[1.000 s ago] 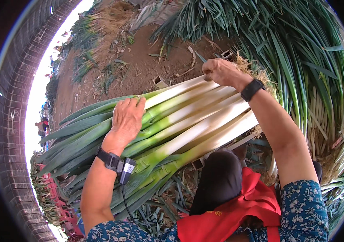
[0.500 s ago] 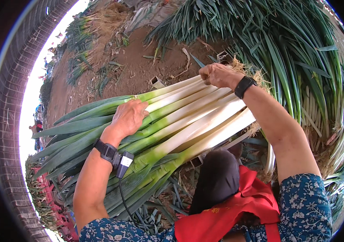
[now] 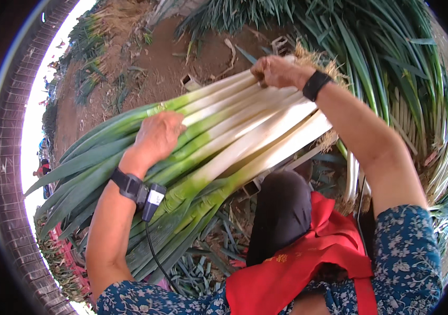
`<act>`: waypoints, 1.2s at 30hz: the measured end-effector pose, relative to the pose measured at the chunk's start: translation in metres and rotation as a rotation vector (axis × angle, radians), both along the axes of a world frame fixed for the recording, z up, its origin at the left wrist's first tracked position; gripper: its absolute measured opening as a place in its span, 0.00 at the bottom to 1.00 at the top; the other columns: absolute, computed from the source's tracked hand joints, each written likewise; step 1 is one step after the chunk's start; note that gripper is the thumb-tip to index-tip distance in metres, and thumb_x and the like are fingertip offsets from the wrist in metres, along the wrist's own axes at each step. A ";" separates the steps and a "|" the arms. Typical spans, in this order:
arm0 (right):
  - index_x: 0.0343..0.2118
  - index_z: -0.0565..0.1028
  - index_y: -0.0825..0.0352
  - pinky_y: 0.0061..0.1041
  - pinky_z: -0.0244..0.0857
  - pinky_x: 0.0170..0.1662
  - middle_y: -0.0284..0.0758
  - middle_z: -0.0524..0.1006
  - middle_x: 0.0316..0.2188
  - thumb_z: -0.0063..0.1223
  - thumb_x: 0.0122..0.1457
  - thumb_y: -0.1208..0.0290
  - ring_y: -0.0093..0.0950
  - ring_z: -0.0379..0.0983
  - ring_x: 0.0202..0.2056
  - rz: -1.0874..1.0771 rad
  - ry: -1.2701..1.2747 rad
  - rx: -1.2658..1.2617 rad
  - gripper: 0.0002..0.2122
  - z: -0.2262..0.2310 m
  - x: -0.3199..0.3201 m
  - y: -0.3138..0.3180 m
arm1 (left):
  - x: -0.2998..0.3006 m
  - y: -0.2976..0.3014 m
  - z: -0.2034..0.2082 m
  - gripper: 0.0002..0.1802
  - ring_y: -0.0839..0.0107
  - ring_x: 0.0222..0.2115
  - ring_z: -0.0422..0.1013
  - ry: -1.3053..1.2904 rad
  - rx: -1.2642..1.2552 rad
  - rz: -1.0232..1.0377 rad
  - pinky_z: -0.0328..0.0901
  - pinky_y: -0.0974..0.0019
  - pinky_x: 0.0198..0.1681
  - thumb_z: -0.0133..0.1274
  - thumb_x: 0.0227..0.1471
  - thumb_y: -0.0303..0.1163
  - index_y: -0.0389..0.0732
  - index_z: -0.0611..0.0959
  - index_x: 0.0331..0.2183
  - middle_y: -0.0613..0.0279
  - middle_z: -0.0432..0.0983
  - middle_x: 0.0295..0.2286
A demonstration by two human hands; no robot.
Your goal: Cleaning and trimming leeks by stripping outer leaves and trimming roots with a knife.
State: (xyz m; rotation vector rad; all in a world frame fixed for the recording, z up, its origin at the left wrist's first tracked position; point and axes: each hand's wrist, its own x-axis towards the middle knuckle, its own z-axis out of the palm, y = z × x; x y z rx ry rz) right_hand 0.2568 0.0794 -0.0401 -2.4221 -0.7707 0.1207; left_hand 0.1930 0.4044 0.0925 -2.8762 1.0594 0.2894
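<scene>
A layer of long green onions, with thick white stalks and dark green leaves, lies slantwise in front of me. Its leaves point to the near left and its roots to the far right. My left hand is closed over the stalks where white turns to green, with its fingertips partly hidden. At the root end, my right hand grips the farthest stalks with bent fingers. Shaggy pale roots show beside my right wrist.
A big heap of green onions fills the far right. Square metal tube ends poke out beneath the layer. Smaller bunches lie on the brown soil at far left. My dark-trousered knee and a red apron are close by.
Both hands and the far side of the onion layer appear slightly farther up and left in the picture, though the view has shifted as well. Both hands keep their places on the stalks.
</scene>
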 end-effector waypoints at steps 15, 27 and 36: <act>0.47 0.73 0.68 0.37 0.61 0.50 0.41 0.75 0.40 0.63 0.48 0.69 0.40 0.70 0.45 0.097 -0.051 0.254 0.22 0.057 -0.154 0.033 | -0.004 -0.032 0.015 0.10 0.48 0.35 0.73 0.000 0.216 0.091 0.67 0.50 0.40 0.51 0.51 0.32 0.35 0.81 0.30 0.45 0.77 0.29; 0.38 0.69 0.66 0.36 0.64 0.36 0.38 0.69 0.30 0.59 0.48 0.67 0.38 0.70 0.33 0.096 -0.285 0.462 0.16 0.088 -0.246 0.053 | -0.002 -0.024 0.001 0.14 0.47 0.40 0.69 -0.038 0.070 0.019 0.65 0.49 0.45 0.41 0.51 0.21 0.37 0.75 0.41 0.44 0.71 0.36; 0.35 0.74 0.67 0.37 0.67 0.36 0.40 0.73 0.28 0.60 0.49 0.70 0.42 0.72 0.33 -0.019 -0.349 0.516 0.12 0.059 -0.157 0.049 | -0.023 -0.039 0.051 0.28 0.43 0.50 0.64 0.413 0.293 -0.023 0.57 0.53 0.57 0.41 0.58 0.55 0.48 0.75 0.52 0.45 0.69 0.51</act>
